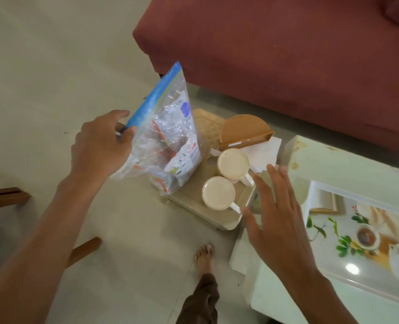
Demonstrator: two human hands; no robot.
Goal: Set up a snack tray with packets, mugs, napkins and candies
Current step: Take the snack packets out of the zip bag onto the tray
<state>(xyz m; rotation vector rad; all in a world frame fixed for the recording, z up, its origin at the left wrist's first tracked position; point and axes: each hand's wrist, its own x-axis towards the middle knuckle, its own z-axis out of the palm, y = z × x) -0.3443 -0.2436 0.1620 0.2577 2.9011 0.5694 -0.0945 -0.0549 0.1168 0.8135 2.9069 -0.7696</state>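
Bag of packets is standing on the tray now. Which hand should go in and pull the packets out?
Probably the right hand: it hovers open and empty beside the mugs, free to reach in. The left hand is shut on the zip bag near its blue seal, steadying it upright on the tray.

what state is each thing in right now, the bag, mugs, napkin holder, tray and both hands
clear plastic zip bag with blue seal strip: upright on the tray, holding packets, gripped at its top edge
two white mugs: upright, side by side on the tray
brown semicircular napkin holder: standing, white napkins beside it
beige plastic tray: loaded
left hand: closed on the bag
right hand: open, empty
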